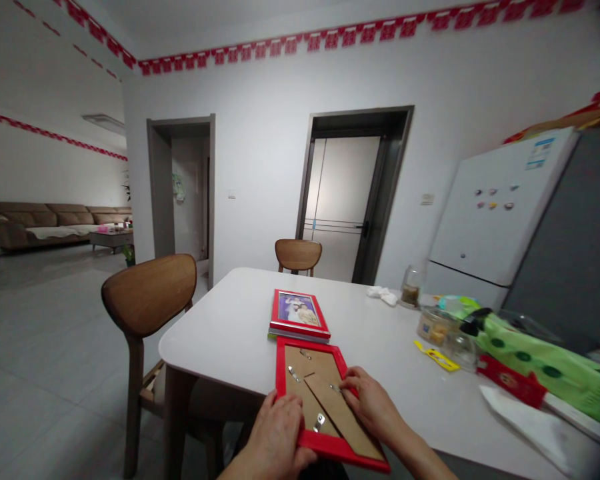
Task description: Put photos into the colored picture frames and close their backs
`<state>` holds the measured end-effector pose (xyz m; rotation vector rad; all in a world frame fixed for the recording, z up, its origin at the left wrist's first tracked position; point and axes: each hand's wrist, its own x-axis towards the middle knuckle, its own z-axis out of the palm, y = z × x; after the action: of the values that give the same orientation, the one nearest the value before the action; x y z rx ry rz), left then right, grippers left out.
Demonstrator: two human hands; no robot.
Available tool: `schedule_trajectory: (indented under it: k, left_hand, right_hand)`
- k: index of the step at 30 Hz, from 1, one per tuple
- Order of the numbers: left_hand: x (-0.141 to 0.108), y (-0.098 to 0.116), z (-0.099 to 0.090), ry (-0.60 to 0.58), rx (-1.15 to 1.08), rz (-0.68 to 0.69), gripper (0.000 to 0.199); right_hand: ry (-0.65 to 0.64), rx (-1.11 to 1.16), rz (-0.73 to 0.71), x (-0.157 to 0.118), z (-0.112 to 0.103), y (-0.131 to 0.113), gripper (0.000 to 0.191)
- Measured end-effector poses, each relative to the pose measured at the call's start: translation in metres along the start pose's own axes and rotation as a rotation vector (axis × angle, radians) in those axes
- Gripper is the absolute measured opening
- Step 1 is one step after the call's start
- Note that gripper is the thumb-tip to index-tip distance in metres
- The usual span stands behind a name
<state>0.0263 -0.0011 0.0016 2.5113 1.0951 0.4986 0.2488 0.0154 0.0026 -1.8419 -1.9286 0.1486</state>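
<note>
A red picture frame (323, 448) lies back side up at the table's near edge, its brown backing board (305, 393) showing metal clips and a diagonal stand flap. My left hand (280, 430) is closed round the frame's lower left side. At its right side, my right hand (367, 400) has bent fingers pressed together by a metal clip near the edge; whether they grip the clip or the frame is hard to tell. Just beyond lies a stack of frames (300, 313), the top one red with a photo facing up, close to the far edge of the held frame.
On the white table (220, 327), the right side holds a glass jar (411, 287), crumpled tissue (383, 295), a plastic tub (434, 327), a yellow packet (437, 357) and a green package (545, 363). Wooden chairs stand at the left (153, 293) and far side (299, 253).
</note>
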Motion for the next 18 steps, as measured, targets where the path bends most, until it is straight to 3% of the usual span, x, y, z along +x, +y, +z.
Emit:
schedule_trajectory:
  k: [7,13,18]
  left_hand:
    - [-0.002,-0.008,0.0,0.053,-0.006,0.045,0.055]
    - [0.0,-0.009,0.002,0.045,0.004,0.023,0.049]
    - [0.0,-0.01,0.002,0.048,0.012,0.027,0.049]
  right_hand:
    - [0.097,-0.012,-0.002,-0.02,0.002,-0.009,0.034]
    - [-0.075,-0.014,-0.257,-0.046,0.002,-0.046,0.029]
    - [-0.111,-0.049,-0.339,-0.049,-0.004,-0.052,0.028]
